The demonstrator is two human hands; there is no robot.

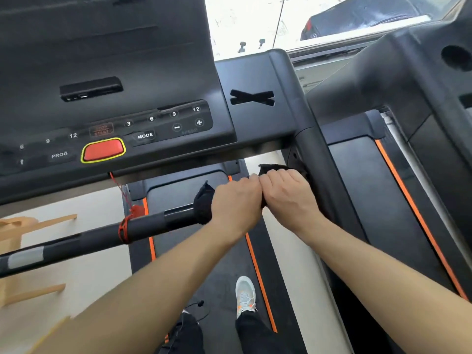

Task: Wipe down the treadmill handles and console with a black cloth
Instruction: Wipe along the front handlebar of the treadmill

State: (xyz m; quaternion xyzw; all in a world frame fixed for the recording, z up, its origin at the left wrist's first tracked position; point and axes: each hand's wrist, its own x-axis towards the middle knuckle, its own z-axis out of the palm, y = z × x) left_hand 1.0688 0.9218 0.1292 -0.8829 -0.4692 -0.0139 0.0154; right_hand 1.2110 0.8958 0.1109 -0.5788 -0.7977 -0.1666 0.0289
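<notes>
Both of my hands were closed around the black cloth [204, 204] where it wrapped the handle bar [143, 226], my left hand [236, 203] and right hand [287, 191] knuckle to knuckle, fingers curled shut over the fabric near the right upright [321, 159] below the console [107, 103]. To do this stroke well, I judged I should keep the cloth wrapped fully round the bar, squeeze evenly, and slide toward the red cord [124, 229] tied on the bar, twisting slightly so the underside got wiped too.
</notes>
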